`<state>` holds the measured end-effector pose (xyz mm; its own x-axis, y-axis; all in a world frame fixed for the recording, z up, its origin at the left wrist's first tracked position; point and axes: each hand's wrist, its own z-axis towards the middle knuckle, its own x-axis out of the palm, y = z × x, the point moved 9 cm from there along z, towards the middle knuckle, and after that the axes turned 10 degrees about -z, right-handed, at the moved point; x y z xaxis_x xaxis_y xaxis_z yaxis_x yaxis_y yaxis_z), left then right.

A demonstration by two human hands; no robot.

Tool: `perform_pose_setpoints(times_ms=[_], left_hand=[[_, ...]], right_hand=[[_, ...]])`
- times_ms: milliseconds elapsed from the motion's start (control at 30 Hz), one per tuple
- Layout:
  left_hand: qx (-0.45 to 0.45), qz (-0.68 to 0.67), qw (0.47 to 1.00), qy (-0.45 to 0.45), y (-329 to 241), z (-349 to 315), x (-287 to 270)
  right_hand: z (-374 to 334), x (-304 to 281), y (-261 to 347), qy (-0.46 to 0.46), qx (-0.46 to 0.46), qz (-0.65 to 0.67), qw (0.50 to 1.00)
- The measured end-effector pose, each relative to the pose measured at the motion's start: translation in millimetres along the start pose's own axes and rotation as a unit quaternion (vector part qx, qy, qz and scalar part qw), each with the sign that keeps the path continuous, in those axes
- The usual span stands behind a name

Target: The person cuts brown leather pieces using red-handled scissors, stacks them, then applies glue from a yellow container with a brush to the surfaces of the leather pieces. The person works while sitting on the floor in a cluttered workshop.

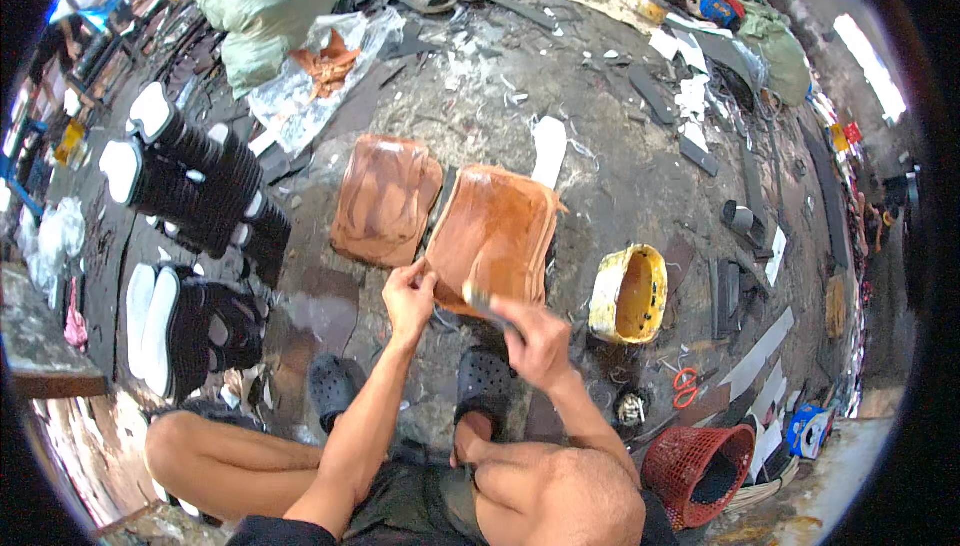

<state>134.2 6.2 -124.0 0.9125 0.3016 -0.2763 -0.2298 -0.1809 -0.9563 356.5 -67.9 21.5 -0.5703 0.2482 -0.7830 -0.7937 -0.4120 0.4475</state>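
Observation:
A stack of brown leather sheets [497,208] lies on the floor in front of me, its top sheet glossy and wet-looking in parts. My left hand [408,304] pinches the near left corner of that stack's top sheet. A brush [478,297] is gripped in my right hand [540,344], its bristle end down on the leather near the closest edge. Just left of this pile rests a second stack of brown sheets [385,201], with darker streaks. To the right stands a yellow tub [602,306] with amber liquid inside.
Stacked black soles [200,186] and white-topped soles [160,326] stand at left. Red-handled scissors [686,387] and a red basket [668,476] lie at right. Farther off are a pale green sack [265,6], brown scraps [328,66] on plastic and a white sole-shaped piece [548,146].

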Motion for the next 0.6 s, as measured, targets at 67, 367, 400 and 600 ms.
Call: perform_pose_setpoints(times_ms=[67, 367, 400, 600], left_hand=[[-0.054, -0.083, 0.995, 0.007, 20.7, -6.2, 3.5], [-0.159, -0.245, 0.955, 0.059, 45.2, -9.4, 0.7], [-0.170, -0.304, 0.936, 0.060, 45.9, -10.3, -0.4], [0.009, -0.128, 0.992, -0.016, 13.2, -17.1, -43.6]], right_hand=[[49.2, 4.1, -14.9, 0.077, 0.077, 0.010, 0.994], [14.3, 74.7, 9.7, 0.106, -0.171, -0.167, 0.965], [6.6, 70.1, 16.5, 0.102, -0.193, -0.174, 0.960], [-33.8, 72.2, 8.8, 0.219, -0.117, -0.122, 0.961]])
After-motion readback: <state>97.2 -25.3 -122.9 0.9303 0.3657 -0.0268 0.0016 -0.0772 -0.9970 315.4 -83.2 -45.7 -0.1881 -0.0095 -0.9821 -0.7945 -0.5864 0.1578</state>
